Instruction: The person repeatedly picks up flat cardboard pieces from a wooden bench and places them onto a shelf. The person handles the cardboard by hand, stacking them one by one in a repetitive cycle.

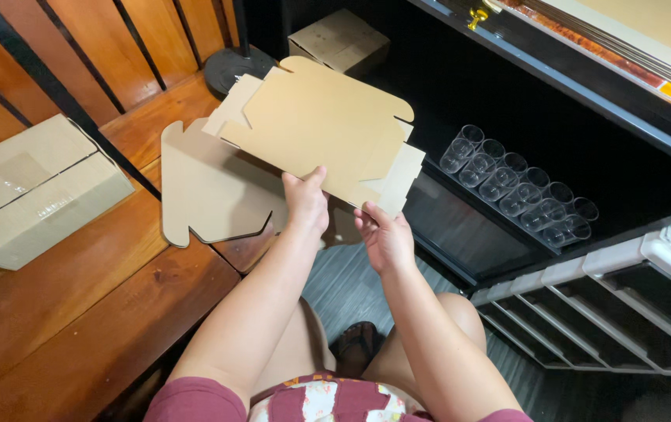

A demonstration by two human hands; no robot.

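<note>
Flat cardboard blank — long axis upper-left to lower-right.

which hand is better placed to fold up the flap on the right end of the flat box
Probably the right hand: it grips the flat cardboard box at its lower right corner, by that flap. The left hand holds the middle of the near edge.

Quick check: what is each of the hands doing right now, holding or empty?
Left hand: closed on the near edge of the flat tan die-cut cardboard box blank.
Right hand: gripping the same blank at its near right corner.
</note>
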